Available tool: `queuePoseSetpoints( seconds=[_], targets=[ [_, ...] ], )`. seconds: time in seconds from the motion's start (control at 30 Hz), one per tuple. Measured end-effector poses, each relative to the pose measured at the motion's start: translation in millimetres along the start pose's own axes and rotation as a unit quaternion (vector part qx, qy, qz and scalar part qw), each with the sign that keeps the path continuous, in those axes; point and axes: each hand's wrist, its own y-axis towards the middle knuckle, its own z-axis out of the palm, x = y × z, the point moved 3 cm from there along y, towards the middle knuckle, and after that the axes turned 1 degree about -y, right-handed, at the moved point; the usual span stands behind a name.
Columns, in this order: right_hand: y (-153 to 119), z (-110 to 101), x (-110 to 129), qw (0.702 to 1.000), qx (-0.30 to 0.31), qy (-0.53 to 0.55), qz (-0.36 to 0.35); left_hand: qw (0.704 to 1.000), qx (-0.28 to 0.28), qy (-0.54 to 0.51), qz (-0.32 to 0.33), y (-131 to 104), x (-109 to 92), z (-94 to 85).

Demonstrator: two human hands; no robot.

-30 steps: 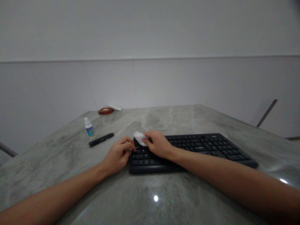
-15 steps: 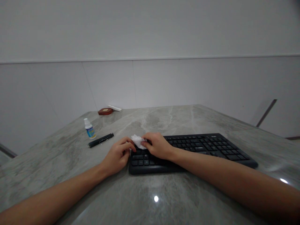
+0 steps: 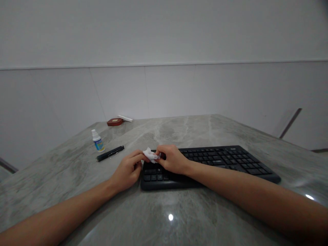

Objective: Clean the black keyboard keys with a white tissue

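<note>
A crumpled white tissue [image 3: 150, 155] is pinched between both hands over the upper left corner of a black keyboard [image 3: 217, 159]. My right hand [image 3: 173, 159] is closed on the tissue's right side and rests over the keys, covering part of them. On the other side, the fingertips of my left hand [image 3: 130, 170] are closed on the tissue's left edge. That hand lies against the marbled table [image 3: 169, 201], just left of the keyboard.
Left of the keyboard lies a black pen-like object [image 3: 110, 153]. A small white spray bottle [image 3: 98, 141] with a blue and yellow label stands beyond it. Farther back are a reddish-brown case [image 3: 115, 122] and a thin white object [image 3: 125, 118], near the wall [image 3: 169, 89].
My left fingers have come up from the keyboard's edge onto the tissue. The tissue has changed shape a little between the hands. The keyboard stays in place.
</note>
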Motion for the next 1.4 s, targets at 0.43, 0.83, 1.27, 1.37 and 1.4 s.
queuePoseSetpoints(
  seconds=[0.43,0.83,1.27,1.37,1.4],
  targets=[
    [-0.3,-1.6,1.6,1.0,-0.006,0.011,-0.025,0.999,-0.005,-0.018,0.033,0.3,-4.3,-1.6],
    [1.5,-5.7,0.2,0.997,-0.032,0.023,0.065,1.0,-0.022,0.006,0.011,-1.9,0.8,-2.1],
    [0.3,-4.2,6.0,0.999,-0.007,0.049,-0.003,0.991,-0.108,-0.053,-0.053,-0.6,9.4,0.4],
    [-3.0,-11.8,11.4,0.993,-0.116,-0.022,-0.023,0.99,-0.129,-0.05,-0.028,-0.6,5.9,-0.8],
    [-4.6,-13.9,14.9,0.988,-0.143,-0.037,-0.046,0.99,-0.134,-0.036,-0.012,-0.5,3.3,-1.3]
  ],
)
